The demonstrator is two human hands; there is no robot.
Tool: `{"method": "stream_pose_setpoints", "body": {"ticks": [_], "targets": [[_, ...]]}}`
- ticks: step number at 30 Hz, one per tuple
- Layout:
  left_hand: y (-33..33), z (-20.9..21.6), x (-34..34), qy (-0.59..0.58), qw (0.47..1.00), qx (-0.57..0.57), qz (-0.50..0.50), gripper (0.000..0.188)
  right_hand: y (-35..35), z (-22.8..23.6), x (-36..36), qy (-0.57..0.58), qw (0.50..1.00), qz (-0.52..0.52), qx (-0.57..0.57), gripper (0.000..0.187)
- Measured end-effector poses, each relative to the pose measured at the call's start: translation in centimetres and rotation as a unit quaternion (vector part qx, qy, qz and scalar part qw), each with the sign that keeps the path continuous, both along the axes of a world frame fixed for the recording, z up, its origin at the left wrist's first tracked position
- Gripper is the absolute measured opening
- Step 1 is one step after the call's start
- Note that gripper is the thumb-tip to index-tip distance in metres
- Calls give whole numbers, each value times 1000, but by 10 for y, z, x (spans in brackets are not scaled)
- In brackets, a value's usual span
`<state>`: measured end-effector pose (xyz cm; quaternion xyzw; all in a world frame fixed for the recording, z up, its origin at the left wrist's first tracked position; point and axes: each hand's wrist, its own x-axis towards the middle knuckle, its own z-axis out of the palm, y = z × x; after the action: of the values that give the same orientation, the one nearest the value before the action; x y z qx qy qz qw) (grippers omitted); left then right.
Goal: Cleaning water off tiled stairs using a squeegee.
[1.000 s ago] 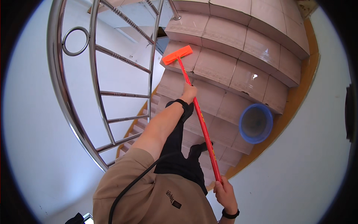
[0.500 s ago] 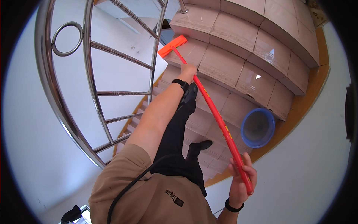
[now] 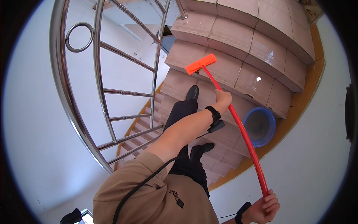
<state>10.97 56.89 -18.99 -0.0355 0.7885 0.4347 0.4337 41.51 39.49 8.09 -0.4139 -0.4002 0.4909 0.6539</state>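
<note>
A long-handled brush (image 3: 242,128) with a red pole and a wide orange head (image 3: 201,64) slants across the middle of the view. Its head is over the edge of a tiled stair step (image 3: 227,61); whether it presses on the tile I cannot tell. My left hand (image 3: 223,99) is wrapped round the pole a short way below the head. Down at the lower right, my right hand (image 3: 265,207) grips the pole's near end, fingers curled round it. Beside the pole, to its right, stands a round blue basin (image 3: 259,127) with murky liquid in it.
A steel railing (image 3: 59,71) with a ring and crossbars runs along the left. Tiled steps rise at the top and descend at lower left (image 3: 136,140). A yellow-brown skirting strip (image 3: 305,100) edges the white wall on the right. My dark shoes (image 3: 192,92) are on the steps.
The brush head has moved right and nearer to me, off the step's left end. My left hand has shifted right with the pole, and my right hand has gone lower and right, closing round its end.
</note>
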Motion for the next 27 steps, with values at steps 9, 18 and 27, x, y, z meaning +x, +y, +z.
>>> {"method": "stream_pose_setpoints", "body": {"ticks": [9, 18, 27], "targets": [[8, -52, -60, 51, 993, 72, 83, 26, 21, -35, -13, -25, 998, 30, -45, 31], [21, -87, -217, 61, 988, 104, 98, 19, 76, -65, -119, 53, 987, 143, -52, 28], [40, -72, -224, 33, 989, 99, 102, 16, 90, -60, -133, 42, 985, 161, -41, 27]]}}
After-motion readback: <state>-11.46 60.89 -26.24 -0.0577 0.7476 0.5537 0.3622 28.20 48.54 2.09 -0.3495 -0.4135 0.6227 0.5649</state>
